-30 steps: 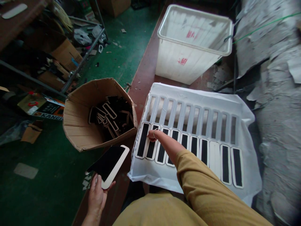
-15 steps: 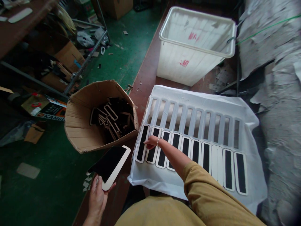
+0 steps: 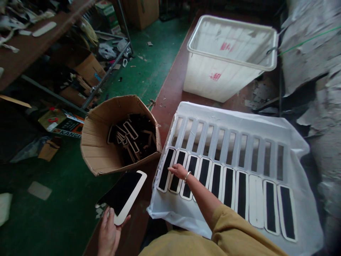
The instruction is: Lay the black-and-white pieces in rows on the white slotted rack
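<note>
By the left hand (image 3: 109,227), a black-and-white piece (image 3: 122,193) is being grasped at its near end, with the thumb being laid on top and the other fingers being kept mostly out of sight beneath. The piece is being tilted, its far end being pointed away from the fingers.

By the right hand (image 3: 179,171), the fingers are being partly curled, and the fingertips are being brought to the right edge of the leftmost strip (image 3: 166,170); whether that edge is being pinched or merely touched cannot be told. Directly below those fingers, the second strip (image 3: 174,183) is being partly covered. Just behind them, a bracelet (image 3: 187,176) is being worn at the wrist.

To the right of the same fingers, further black-centred strips (image 3: 271,208) are being displayed side by side, an all-white strip (image 3: 256,201) being included among them. Beyond the fingertips, a row of slots (image 3: 220,144) is being framed by the white covering (image 3: 306,213) on which the strips are being supported.

Ahead of the left fingers, more black pieces (image 3: 130,137) are being held in an open carton (image 3: 96,142). Farthest out, ahead of the right fingers, a white bin (image 3: 210,80) is being seen.
</note>
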`<action>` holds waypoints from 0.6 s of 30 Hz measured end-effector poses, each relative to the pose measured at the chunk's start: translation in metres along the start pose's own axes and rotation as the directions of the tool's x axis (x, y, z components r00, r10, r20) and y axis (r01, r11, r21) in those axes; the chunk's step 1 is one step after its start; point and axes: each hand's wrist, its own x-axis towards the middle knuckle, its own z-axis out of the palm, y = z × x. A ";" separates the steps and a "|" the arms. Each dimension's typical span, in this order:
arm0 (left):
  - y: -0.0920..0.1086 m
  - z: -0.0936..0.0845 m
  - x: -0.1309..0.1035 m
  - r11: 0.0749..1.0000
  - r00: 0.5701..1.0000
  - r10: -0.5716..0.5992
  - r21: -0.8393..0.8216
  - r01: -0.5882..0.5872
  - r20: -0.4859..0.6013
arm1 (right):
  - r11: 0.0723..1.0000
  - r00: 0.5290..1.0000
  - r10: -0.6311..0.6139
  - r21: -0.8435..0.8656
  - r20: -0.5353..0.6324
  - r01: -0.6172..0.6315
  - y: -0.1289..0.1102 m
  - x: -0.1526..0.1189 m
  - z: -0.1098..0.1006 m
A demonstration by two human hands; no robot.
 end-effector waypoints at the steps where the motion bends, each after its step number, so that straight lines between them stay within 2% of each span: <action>1: -0.001 0.000 0.001 1.000 1.000 0.000 0.000 0.000 0.000 | 1.000 1.000 -0.004 -0.001 0.001 0.004 0.000 -0.001 0.002; 5: -0.002 0.007 0.000 1.000 1.000 0.018 -0.005 -0.018 0.012 | 0.999 0.999 0.036 -0.001 0.041 -0.036 -0.001 0.003 0.001; 10: 0.002 0.017 -0.006 1.000 0.999 0.014 0.013 -0.014 0.034 | 0.982 0.979 0.188 -0.005 0.081 -0.188 -0.002 0.019 -0.003; 14: 0.001 0.019 -0.013 1.000 1.000 0.015 0.017 -0.016 0.023 | 0.959 0.960 0.280 -0.034 0.001 -0.280 -0.001 0.027 0.002; 18: 0.002 0.020 -0.022 1.000 1.000 0.015 0.011 -0.015 0.005 | 0.955 0.951 0.290 -0.031 -0.108 -0.295 0.006 0.024 0.011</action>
